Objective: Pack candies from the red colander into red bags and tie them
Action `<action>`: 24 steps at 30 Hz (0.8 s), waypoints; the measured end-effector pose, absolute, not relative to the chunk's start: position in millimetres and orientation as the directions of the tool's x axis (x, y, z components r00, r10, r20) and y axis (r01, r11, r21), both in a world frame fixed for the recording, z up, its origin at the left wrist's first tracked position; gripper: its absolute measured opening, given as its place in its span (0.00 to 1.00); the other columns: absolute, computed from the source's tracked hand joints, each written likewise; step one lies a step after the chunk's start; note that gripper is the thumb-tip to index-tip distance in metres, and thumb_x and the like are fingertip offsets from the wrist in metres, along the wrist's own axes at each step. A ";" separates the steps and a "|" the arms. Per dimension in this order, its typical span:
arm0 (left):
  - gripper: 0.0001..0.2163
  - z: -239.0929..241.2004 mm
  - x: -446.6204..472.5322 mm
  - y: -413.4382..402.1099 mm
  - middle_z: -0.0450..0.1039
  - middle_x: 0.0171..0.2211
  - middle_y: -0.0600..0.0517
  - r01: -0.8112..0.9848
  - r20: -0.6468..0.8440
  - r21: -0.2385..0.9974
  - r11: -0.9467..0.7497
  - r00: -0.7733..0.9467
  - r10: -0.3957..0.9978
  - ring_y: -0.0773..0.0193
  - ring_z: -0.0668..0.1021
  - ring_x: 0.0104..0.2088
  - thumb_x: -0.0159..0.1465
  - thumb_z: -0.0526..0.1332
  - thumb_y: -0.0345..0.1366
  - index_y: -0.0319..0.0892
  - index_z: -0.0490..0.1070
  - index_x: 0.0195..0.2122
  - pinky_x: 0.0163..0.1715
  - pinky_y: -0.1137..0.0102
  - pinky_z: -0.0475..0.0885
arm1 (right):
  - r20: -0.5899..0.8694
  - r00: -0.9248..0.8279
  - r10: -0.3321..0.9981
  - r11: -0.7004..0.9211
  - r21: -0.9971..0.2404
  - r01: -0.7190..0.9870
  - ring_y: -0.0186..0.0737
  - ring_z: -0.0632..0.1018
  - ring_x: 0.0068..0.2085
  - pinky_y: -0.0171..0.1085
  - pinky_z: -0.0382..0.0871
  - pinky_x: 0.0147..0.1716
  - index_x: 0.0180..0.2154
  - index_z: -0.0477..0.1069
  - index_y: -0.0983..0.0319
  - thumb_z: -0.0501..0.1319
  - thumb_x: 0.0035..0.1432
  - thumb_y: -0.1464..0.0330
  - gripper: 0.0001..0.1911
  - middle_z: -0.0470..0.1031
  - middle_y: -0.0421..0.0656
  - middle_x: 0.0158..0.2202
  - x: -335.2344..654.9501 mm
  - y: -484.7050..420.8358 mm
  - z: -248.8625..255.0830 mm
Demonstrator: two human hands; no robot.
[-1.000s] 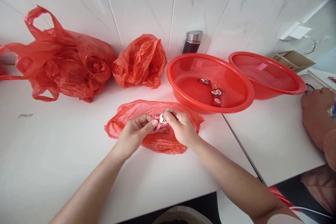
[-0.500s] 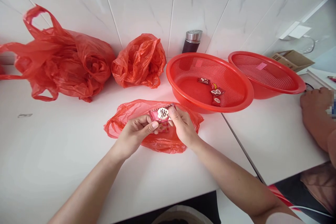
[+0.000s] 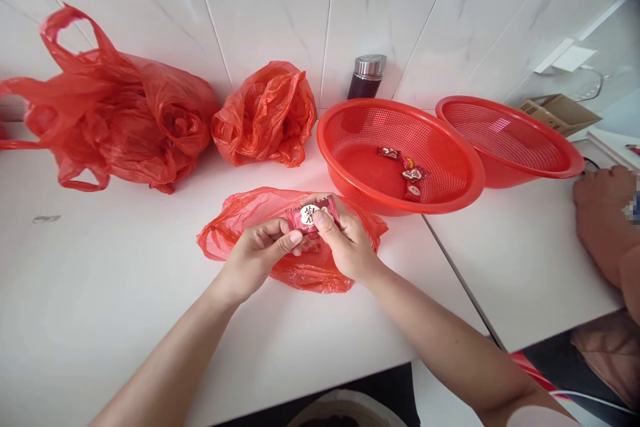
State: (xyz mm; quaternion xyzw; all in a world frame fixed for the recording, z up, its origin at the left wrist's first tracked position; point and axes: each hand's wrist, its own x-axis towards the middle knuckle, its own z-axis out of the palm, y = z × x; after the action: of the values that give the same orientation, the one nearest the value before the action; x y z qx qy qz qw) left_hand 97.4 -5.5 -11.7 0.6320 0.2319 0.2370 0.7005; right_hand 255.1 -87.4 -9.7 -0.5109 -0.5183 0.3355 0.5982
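I am pinching a red candy (image 3: pixel 311 215) in my right hand (image 3: pixel 345 243), the grip closed with the thumb lying across its white label. My left hand (image 3: pixel 257 255) is curling just beside it, its grip pinched shut below the candy's left end; I cannot tell on what. Both hands are hovering over a flat bag (image 3: pixel 230 230) lying on the tabletop (image 3: pixel 100 293). To the right, a basket (image 3: pixel 450 197) is holding a few sweets (image 3: pixel 413 175), with a second basket (image 3: pixel 505 137) overlapping its far edge. A flask (image 3: pixel 367 75) is standing at the wall. Another person's hand (image 3: pixel 600 207) is resting at the right edge.
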 end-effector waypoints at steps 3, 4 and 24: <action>0.13 -10.3 97.2 -5.8 0.74 0.28 0.54 -0.013 -0.027 0.998 0.059 0.779 0.626 0.67 0.74 0.34 0.64 0.64 0.45 0.41 0.72 0.28 0.40 0.71 0.67 | 0.239 0.269 0.933 0.211 -0.969 0.128 0.34 0.71 0.28 0.34 0.68 0.29 0.34 0.66 0.59 0.53 0.67 0.53 0.17 0.69 0.38 0.28 256.0 -86.4 -11.9; 0.13 -9.7 97.3 -6.2 0.74 0.28 0.54 0.005 -0.031 0.999 0.044 0.783 0.622 0.67 0.74 0.33 0.63 0.64 0.45 0.41 0.73 0.28 0.39 0.71 0.67 | 0.227 0.275 0.934 0.198 -0.971 0.131 0.33 0.70 0.26 0.33 0.67 0.28 0.33 0.66 0.59 0.53 0.67 0.52 0.19 0.67 0.37 0.25 256.6 -86.0 -12.2; 0.13 -8.9 98.4 -8.3 0.72 0.28 0.52 0.029 -0.023 1.000 0.000 0.789 0.614 0.64 0.72 0.32 0.62 0.65 0.46 0.41 0.72 0.28 0.36 0.69 0.67 | 0.155 0.307 0.939 0.141 -0.988 0.068 0.34 0.71 0.29 0.33 0.65 0.28 0.38 0.70 0.59 0.52 0.67 0.53 0.18 0.69 0.38 0.29 258.5 -83.2 -12.4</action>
State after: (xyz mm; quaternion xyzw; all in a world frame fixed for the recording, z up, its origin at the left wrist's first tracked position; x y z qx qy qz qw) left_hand 98.4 -8.3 -8.9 0.6721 0.2392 0.2197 0.6654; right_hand 258.5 -83.2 -12.4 -0.5446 -0.4622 0.3644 0.5975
